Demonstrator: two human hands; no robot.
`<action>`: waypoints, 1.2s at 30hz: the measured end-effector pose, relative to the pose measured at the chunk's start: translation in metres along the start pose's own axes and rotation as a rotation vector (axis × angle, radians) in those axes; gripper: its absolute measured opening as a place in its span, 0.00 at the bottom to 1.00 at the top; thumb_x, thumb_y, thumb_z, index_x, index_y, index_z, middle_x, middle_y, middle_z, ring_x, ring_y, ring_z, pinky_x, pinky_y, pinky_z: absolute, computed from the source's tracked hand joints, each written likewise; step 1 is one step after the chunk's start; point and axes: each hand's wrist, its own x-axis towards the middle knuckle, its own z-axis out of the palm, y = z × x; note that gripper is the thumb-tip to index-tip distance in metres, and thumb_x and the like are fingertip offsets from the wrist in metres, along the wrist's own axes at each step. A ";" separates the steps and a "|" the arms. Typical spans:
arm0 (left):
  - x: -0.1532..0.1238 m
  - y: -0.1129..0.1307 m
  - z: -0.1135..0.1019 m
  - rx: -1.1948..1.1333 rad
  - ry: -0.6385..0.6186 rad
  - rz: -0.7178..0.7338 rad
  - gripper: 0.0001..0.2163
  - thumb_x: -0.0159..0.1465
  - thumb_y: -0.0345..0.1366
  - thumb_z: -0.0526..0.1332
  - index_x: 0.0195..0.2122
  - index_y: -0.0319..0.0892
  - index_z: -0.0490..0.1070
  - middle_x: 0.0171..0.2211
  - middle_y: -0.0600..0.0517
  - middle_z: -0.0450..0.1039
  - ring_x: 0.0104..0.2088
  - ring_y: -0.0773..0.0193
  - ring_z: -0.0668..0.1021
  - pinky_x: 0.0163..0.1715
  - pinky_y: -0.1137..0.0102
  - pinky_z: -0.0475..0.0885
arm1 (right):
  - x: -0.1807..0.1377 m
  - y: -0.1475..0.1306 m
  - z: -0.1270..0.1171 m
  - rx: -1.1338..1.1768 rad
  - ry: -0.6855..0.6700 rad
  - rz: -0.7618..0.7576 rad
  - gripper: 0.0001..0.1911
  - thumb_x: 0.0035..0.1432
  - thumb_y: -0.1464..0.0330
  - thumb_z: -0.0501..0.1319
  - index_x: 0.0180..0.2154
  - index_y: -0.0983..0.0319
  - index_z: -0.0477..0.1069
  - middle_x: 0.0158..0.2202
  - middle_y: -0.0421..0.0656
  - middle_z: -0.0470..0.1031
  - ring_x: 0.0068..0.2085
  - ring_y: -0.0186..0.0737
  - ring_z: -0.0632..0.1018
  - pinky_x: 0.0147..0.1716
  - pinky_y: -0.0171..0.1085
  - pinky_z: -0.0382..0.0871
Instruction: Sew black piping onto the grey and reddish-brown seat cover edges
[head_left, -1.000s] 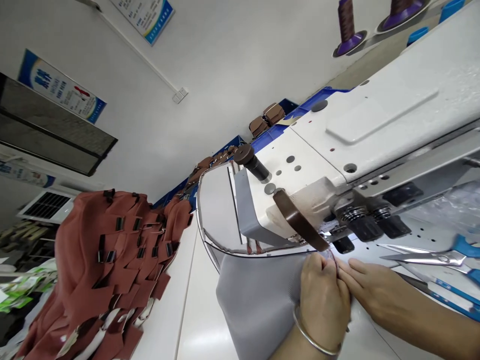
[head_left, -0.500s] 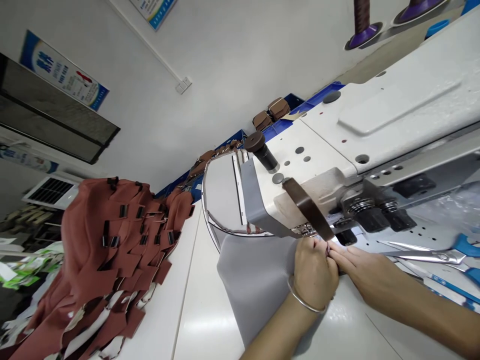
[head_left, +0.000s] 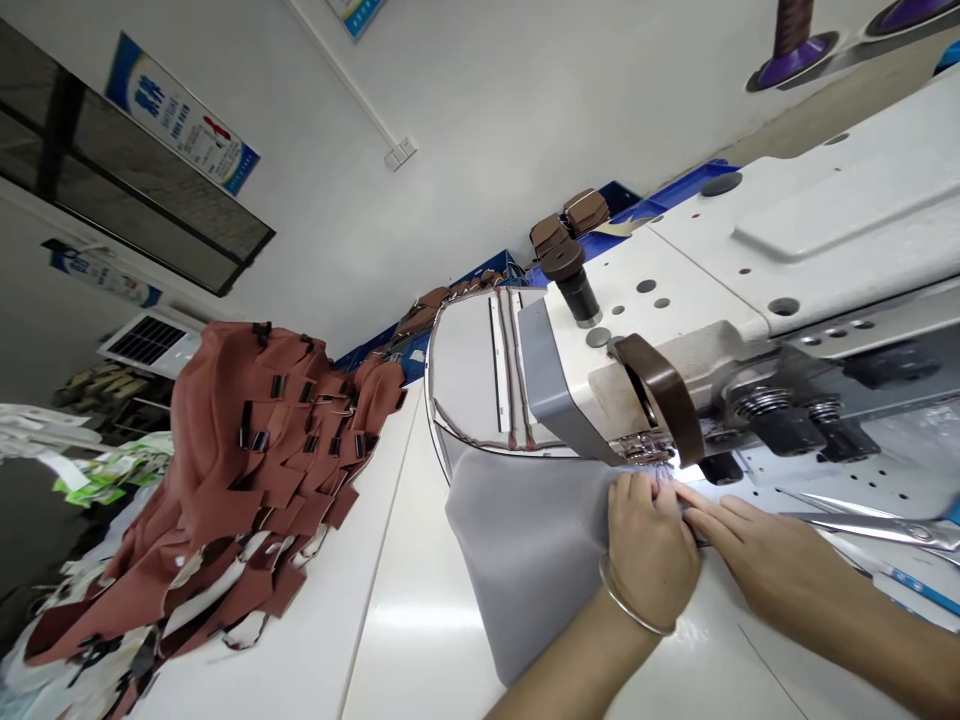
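Note:
A grey sheet of smooth material [head_left: 525, 550] hangs over the white table edge below the sewing machine [head_left: 847, 220] and runs up to the needle area. My left hand [head_left: 652, 540], a metal bangle at its wrist, is closed with curled fingers on the sheet's right edge, just in front of the lit presser foot [head_left: 649, 450]. Against its fingers, my right hand [head_left: 757, 540] pinches the same edge from the right; its fingertips are partly hidden. Behind the sheet, a curved light panel with dark edging [head_left: 465, 370] joins it and stands up beside the machine head.
Scissors [head_left: 892, 525] lie right of my right hand, points toward it. A brown curved guard [head_left: 664, 395] juts out above my fingers. Reddish-brown pieces with black clips [head_left: 255, 450] are heaped at the left. Blue bins [head_left: 622, 200] with brown pieces stand behind the machine.
The whole view has shifted, so machine and heap appear further right. Both hands stay at the sheet's edge near the needle. More of the light panel's seam strips show beside the machine head.

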 end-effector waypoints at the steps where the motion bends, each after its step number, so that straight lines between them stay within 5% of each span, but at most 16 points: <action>1: 0.000 -0.001 0.001 0.005 0.014 0.011 0.07 0.55 0.24 0.57 0.35 0.38 0.69 0.35 0.48 0.67 0.37 0.58 0.69 0.38 0.63 0.67 | 0.001 0.000 -0.001 -0.009 -0.005 0.004 0.27 0.48 0.84 0.47 0.48 0.64 0.65 0.48 0.45 0.75 0.34 0.38 0.74 0.22 0.34 0.69; 14: 0.008 -0.010 0.011 -0.002 0.186 0.087 0.08 0.55 0.24 0.55 0.35 0.39 0.69 0.36 0.46 0.68 0.38 0.57 0.70 0.39 0.62 0.69 | 0.006 -0.002 -0.007 -0.058 -0.022 -0.003 0.30 0.45 0.84 0.47 0.51 0.66 0.65 0.52 0.46 0.73 0.33 0.38 0.73 0.17 0.32 0.63; 20: 0.006 -0.012 0.019 0.023 0.305 0.083 0.07 0.54 0.23 0.58 0.32 0.41 0.68 0.33 0.49 0.68 0.35 0.59 0.70 0.36 0.63 0.67 | 0.007 -0.005 -0.007 -0.098 -0.043 -0.011 0.33 0.45 0.84 0.46 0.55 0.69 0.63 0.53 0.50 0.72 0.39 0.41 0.74 0.29 0.36 0.73; 28: 0.008 -0.019 0.026 -0.057 0.407 0.124 0.07 0.54 0.22 0.58 0.30 0.41 0.69 0.33 0.50 0.69 0.36 0.57 0.71 0.38 0.62 0.65 | 0.013 -0.023 -0.012 -0.344 0.049 -0.082 0.22 0.54 0.80 0.46 0.47 0.70 0.70 0.51 0.52 0.73 0.40 0.43 0.75 0.37 0.39 0.74; 32: 0.006 -0.022 0.030 -0.053 0.382 0.088 0.11 0.53 0.19 0.56 0.33 0.40 0.71 0.37 0.48 0.71 0.40 0.55 0.71 0.43 0.60 0.66 | -0.009 -0.015 -0.048 -0.465 0.142 -0.056 0.21 0.58 0.79 0.44 0.43 0.62 0.72 0.40 0.45 0.77 0.36 0.40 0.75 0.37 0.38 0.71; 36: 0.007 -0.022 0.033 -0.052 0.291 0.066 0.13 0.53 0.19 0.55 0.34 0.38 0.72 0.39 0.47 0.71 0.42 0.54 0.71 0.46 0.59 0.65 | -0.030 0.042 -0.110 -0.678 0.288 0.286 0.14 0.64 0.75 0.48 0.41 0.66 0.71 0.29 0.48 0.73 0.27 0.41 0.72 0.21 0.36 0.59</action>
